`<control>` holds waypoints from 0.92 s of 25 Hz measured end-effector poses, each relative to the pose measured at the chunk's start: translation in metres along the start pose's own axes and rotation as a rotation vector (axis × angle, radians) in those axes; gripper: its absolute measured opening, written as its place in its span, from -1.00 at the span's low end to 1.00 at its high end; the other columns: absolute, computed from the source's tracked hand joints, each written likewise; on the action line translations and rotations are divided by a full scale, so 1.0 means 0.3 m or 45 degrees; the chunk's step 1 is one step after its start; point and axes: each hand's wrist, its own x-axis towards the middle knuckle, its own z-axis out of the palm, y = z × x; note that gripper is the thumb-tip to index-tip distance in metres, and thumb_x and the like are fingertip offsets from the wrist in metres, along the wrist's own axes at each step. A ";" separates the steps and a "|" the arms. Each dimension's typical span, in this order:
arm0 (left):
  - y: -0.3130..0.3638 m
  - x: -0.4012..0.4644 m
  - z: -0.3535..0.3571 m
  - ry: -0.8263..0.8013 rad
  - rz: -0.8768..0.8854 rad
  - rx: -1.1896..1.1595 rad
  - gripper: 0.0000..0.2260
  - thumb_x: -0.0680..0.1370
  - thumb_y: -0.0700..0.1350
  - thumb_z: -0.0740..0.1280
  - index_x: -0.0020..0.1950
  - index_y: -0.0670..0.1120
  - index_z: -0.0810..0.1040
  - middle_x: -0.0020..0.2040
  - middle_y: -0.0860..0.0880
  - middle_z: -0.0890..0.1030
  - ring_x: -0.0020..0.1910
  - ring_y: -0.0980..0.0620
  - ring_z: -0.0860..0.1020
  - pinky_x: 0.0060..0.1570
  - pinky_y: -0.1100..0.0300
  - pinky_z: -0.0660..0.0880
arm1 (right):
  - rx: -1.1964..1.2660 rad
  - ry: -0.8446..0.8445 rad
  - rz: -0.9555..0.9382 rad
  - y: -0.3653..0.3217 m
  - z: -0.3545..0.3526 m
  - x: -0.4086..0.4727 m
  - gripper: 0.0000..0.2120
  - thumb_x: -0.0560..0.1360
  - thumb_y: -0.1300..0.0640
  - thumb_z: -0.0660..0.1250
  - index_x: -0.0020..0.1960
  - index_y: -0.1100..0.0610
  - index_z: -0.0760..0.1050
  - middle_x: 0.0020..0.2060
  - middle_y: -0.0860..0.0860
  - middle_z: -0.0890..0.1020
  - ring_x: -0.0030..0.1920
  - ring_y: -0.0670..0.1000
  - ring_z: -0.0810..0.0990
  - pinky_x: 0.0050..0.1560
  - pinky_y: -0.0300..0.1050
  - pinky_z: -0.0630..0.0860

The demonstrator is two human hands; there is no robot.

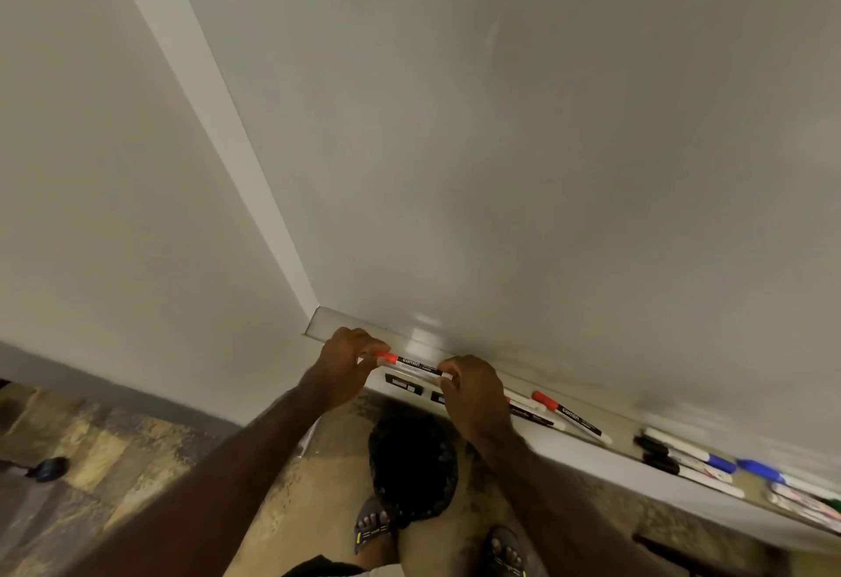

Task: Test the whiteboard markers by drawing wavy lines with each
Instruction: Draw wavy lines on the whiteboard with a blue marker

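Note:
A red-capped whiteboard marker [412,362] lies level between my two hands, just in front of the whiteboard's ledge. My left hand [343,362] pinches its red cap end. My right hand [473,394] grips its other end. The whiteboard [523,144] fills the upper right and bears no marks. On the marker ledge [605,462] lie another red-capped marker [571,417], black-capped markers [660,453] and blue-capped markers [760,469].
The board's left frame [205,107] runs diagonally up to the top left, with bare wall [91,166] beyond it. Below are a patterned floor [136,462], my sandalled feet [373,526] and a dark object [50,469] at the left.

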 end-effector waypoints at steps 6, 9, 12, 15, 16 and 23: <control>-0.063 0.027 0.035 -0.110 -0.050 0.075 -0.80 0.65 0.02 0.38 0.19 0.06 0.76 0.06 0.04 0.69 0.07 0.00 0.51 0.05 0.09 0.37 | -0.131 0.029 0.008 0.039 0.072 0.021 -0.82 0.66 0.13 0.32 0.12 0.09 0.71 0.04 0.02 0.62 0.09 0.01 0.53 0.23 -0.08 0.51; -0.068 0.035 0.047 -0.121 -0.060 0.137 -0.80 0.66 -0.03 0.40 0.24 0.06 0.74 0.08 0.01 0.66 0.07 0.00 0.47 0.06 0.09 0.39 | -0.229 0.009 -0.026 0.041 0.080 0.016 -0.78 0.67 0.17 0.29 0.15 0.12 0.70 0.07 0.06 0.64 0.10 0.05 0.55 0.20 -0.07 0.54; -0.073 0.039 0.051 -0.121 -0.046 0.155 -0.80 0.65 -0.04 0.41 0.26 0.07 0.72 0.08 0.01 0.66 0.06 0.02 0.47 0.09 0.04 0.45 | -0.312 -0.035 -0.046 0.045 0.090 0.009 -0.76 0.65 0.19 0.29 0.22 0.10 0.68 0.14 0.07 0.65 0.14 0.07 0.57 0.20 -0.09 0.53; -0.067 0.040 0.053 -0.096 -0.024 0.160 -0.78 0.63 -0.05 0.44 0.27 0.00 0.72 0.09 -0.02 0.66 0.06 0.05 0.45 0.07 0.10 0.42 | -0.288 -0.008 -0.062 0.045 0.081 -0.005 -0.73 0.62 0.25 0.33 0.26 0.12 0.68 0.16 0.07 0.65 0.18 0.09 0.56 0.24 -0.07 0.52; -0.062 0.040 0.052 -0.084 -0.016 0.159 -0.78 0.62 -0.05 0.46 0.26 -0.01 0.72 0.08 -0.02 0.66 0.06 0.06 0.45 0.07 0.10 0.45 | -0.263 0.021 -0.063 0.049 0.071 -0.012 -0.73 0.61 0.27 0.33 0.25 0.13 0.68 0.15 0.07 0.65 0.18 0.09 0.57 0.24 -0.07 0.53; 0.078 0.072 0.096 -0.032 0.192 0.202 -0.83 0.61 -0.03 0.44 0.14 -0.06 0.72 0.01 -0.03 0.62 0.00 0.02 0.50 0.02 0.18 0.42 | -0.205 0.206 0.048 0.154 -0.064 -0.096 -0.75 0.64 0.30 0.34 0.28 0.23 0.66 0.20 0.15 0.66 0.25 0.18 0.57 0.36 0.03 0.46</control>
